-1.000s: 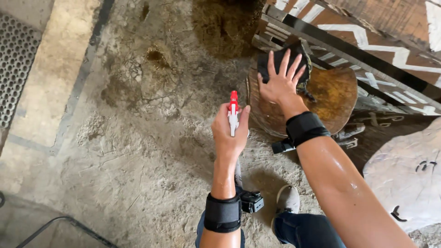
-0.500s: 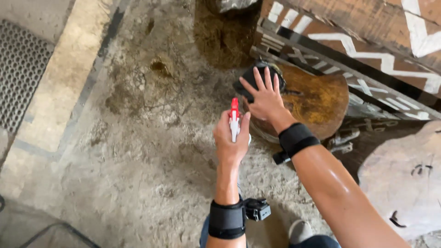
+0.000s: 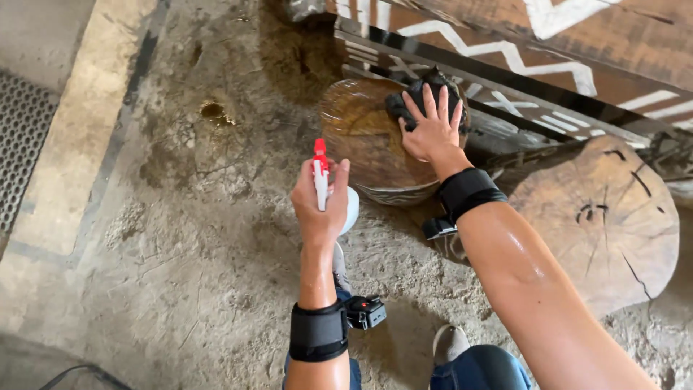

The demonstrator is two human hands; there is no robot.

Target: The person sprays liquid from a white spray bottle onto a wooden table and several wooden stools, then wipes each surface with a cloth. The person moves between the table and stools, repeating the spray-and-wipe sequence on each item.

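My left hand grips a white spray bottle with a red nozzle, held upright just left of a round wooden stool top. The stool's brown surface looks wet and glossy. My right hand lies flat with fingers spread on a dark cloth, pressing it onto the far right part of that round top. Both wrists carry black bands.
A larger pale round wood slab lies to the right. Dark wooden planks with white zigzag painting lean behind the stool. The ground is rough dirty concrete, with a metal grate at far left. My knees and shoes show below.
The view has shifted, so the stool now sits more to the left and centre. My right hand stays spread on the cloth, and my left hand keeps the bottle raised.
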